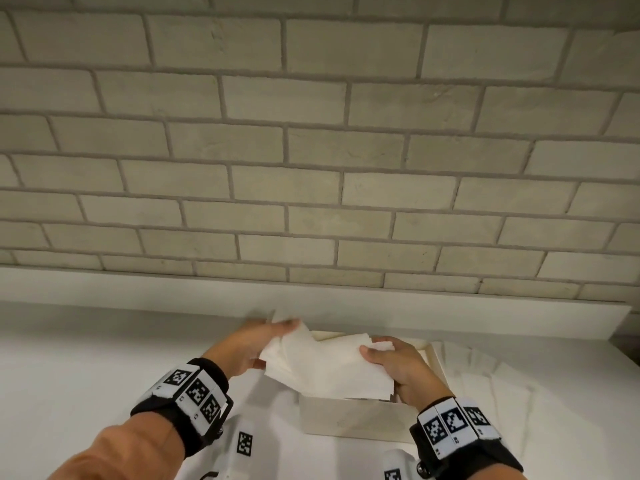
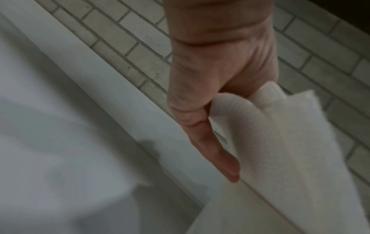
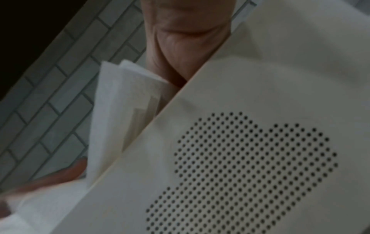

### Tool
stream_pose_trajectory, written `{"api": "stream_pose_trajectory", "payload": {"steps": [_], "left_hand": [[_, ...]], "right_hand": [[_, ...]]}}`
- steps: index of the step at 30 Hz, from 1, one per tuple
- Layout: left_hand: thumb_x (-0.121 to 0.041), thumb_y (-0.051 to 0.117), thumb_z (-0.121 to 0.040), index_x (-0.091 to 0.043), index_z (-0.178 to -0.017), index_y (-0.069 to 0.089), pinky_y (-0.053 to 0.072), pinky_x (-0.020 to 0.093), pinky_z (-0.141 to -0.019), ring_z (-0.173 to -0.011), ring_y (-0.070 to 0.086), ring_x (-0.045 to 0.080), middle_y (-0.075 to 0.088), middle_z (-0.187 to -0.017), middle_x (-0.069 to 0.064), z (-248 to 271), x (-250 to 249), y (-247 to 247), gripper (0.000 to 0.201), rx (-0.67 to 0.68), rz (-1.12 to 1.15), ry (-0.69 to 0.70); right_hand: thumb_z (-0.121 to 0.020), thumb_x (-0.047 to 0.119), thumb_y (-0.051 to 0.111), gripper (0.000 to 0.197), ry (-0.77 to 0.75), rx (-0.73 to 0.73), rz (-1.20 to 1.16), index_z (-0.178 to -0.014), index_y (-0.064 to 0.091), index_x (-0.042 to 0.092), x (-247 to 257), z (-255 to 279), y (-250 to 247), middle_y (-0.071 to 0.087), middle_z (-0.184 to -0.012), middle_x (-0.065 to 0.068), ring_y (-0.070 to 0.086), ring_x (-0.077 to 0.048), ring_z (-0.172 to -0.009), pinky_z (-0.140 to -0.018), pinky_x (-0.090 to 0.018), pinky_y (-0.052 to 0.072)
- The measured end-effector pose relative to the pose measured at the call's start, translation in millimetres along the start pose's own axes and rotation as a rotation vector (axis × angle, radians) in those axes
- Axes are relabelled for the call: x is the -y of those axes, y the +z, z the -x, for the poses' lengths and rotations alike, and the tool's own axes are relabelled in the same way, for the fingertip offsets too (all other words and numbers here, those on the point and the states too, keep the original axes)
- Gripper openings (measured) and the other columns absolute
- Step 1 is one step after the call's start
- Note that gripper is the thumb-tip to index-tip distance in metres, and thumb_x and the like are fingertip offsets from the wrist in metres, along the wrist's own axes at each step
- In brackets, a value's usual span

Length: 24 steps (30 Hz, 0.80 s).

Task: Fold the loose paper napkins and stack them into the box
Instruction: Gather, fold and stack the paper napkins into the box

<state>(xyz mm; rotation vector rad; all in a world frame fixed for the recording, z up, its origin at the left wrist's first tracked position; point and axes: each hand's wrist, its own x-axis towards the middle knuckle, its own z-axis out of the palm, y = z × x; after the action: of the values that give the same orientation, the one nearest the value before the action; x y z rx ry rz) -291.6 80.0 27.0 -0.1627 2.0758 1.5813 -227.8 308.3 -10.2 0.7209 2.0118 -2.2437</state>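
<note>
napkins [image 1: 329, 368]: white, folded sheaf over box [image 1: 353, 422]; left hand [image 1: 249, 344], right hand [image 1: 398, 367] fingers clamped on ends.

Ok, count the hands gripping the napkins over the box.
2. The left hand grips the napkins at their left end, the right hand at their right end, above the box. Neither is hidden.

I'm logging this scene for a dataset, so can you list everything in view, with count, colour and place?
napkins: a bundle, count unclear, white, held over the box.
box: one, cream, open, on the counter below the napkins; a dotted pattern on one side.
counter: one, white, against the wall.
brick wall: one, pale grey, behind the counter.
wrist bands: two, black with black-and-white markers, one per wrist.
left hand: holds the bundle's left end.
right hand: holds its right end.
</note>
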Motion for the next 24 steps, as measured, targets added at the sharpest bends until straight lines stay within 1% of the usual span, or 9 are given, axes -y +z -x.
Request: {"api": "stream_pose_trajectory", "payload": {"steps": [2, 5, 9, 11, 14, 16, 18, 22, 24], "left_hand": [[-0.029, 0.071, -0.082, -0.013, -0.108, 0.060, 0.050, 0.025, -0.060, -0.081, 0.065, 0.016, 0.069, -0.094, 0.004, 3.0, 0.4, 5.0, 0.033, 0.005, -0.092, 0.035], [-0.013, 0.074, -0.078, -0.010, -0.111, 0.061, 0.052, 0.030, -0.073, -0.087, 0.063, 0.020, 0.067, -0.093, 0.002, 4.8, -3.3, 2.6, 0.036, -0.055, -0.191, 0.136], [-0.009, 0.074, -0.077, -0.014, -0.107, 0.060, 0.050, 0.034, -0.089, -0.100, 0.064, 0.024, 0.068, -0.105, 0.004, 26.2, -23.3, -4.2, 0.033, -0.031, -0.201, 0.346], [-0.007, 0.073, -0.078, -0.019, -0.100, 0.062, 0.052, 0.035, -0.090, -0.099, 0.066, 0.021, 0.070, -0.102, 0.000, 40.1, -36.5, -4.6, 0.028, 0.025, -0.185, 0.454], [-0.002, 0.072, -0.077, -0.020, -0.094, 0.066, 0.055, 0.027, -0.083, -0.086, 0.070, 0.013, 0.074, -0.087, -0.006, 60.8, -59.0, 2.1, 0.025, 0.155, -0.205, 0.592], [0.001, 0.071, -0.077, -0.019, -0.091, 0.067, 0.056, 0.019, -0.072, -0.079, 0.071, 0.007, 0.075, -0.081, -0.009, 71.9, -72.6, 9.6, 0.025, 0.252, -0.229, 0.643], [0.001, 0.070, -0.077, -0.020, -0.091, 0.067, 0.055, 0.016, -0.069, -0.077, 0.070, 0.004, 0.075, -0.080, -0.010, 79.0, -81.7, 16.7, 0.025, 0.299, -0.241, 0.674], [-0.001, 0.069, -0.079, -0.021, -0.093, 0.064, 0.057, 0.021, -0.074, -0.082, 0.069, 0.010, 0.072, -0.087, -0.007, 69.2, -76.9, 30.1, 0.024, 0.207, -0.143, 0.696], [-0.001, 0.068, -0.080, -0.021, -0.095, 0.063, 0.057, 0.020, -0.073, -0.084, 0.069, 0.010, 0.071, -0.093, -0.005, 56.7, -64.5, 38.6, 0.025, 0.163, -0.004, 0.671]], "right_hand": [[-0.078, 0.010, 0.075, 0.023, -0.002, 0.000, -0.006, -0.094, 0.060, 0.015, -0.4, 1.8, 4.3, 0.066, -0.093, -0.011, 0.065, -0.028, -0.079, -0.062, -0.037, 0.057], [-0.079, 0.011, 0.074, 0.031, -0.025, 0.019, -0.049, -0.105, 0.059, 0.009, 1.3, 4.8, 5.4, 0.067, -0.094, -0.012, 0.066, -0.028, -0.080, -0.062, -0.038, 0.056], [-0.073, -0.005, 0.073, 0.049, -0.075, 0.072, -0.201, -0.114, 0.053, 0.013, 6.6, 7.8, -7.9, 0.067, -0.100, -0.016, 0.066, -0.032, -0.085, -0.068, -0.040, 0.055], [-0.060, -0.003, 0.080, 0.069, -0.106, 0.147, -0.298, -0.121, 0.052, 0.009, 5.5, 8.4, -18.6, 0.066, -0.109, -0.017, 0.064, -0.034, -0.098, -0.079, -0.044, 0.054], [-0.027, 0.014, 0.096, 0.105, -0.127, 0.309, -0.353, -0.122, 0.053, 0.009, -0.8, 9.3, -31.4, 0.064, -0.119, -0.015, 0.060, -0.035, -0.111, -0.090, -0.049, 0.052], [-0.023, 0.016, 0.097, 0.105, -0.177, 0.373, -0.350, -0.119, 0.056, 0.007, -2.2, 12.7, -35.9, 0.066, -0.114, -0.016, 0.062, -0.033, -0.107, -0.087, -0.044, 0.055], [-0.019, 0.016, 0.097, 0.098, -0.245, 0.372, -0.355, -0.110, 0.062, 0.005, 1.5, 18.1, -41.9, 0.071, -0.105, -0.015, 0.067, -0.030, -0.098, -0.079, -0.037, 0.059], [-0.016, 0.014, 0.097, 0.077, -0.412, 0.320, -0.415, -0.090, 0.075, 0.011, 18.8, 31.7, -62.3, 0.075, -0.092, -0.012, 0.071, -0.023, -0.087, -0.068, -0.031, 0.060], [-0.014, 0.024, 0.097, 0.081, -0.469, 0.213, -0.330, -0.089, 0.073, 0.009, 25.2, 35.9, -70.8, 0.075, -0.091, -0.011, 0.072, -0.023, -0.085, -0.067, -0.029, 0.060]]}}
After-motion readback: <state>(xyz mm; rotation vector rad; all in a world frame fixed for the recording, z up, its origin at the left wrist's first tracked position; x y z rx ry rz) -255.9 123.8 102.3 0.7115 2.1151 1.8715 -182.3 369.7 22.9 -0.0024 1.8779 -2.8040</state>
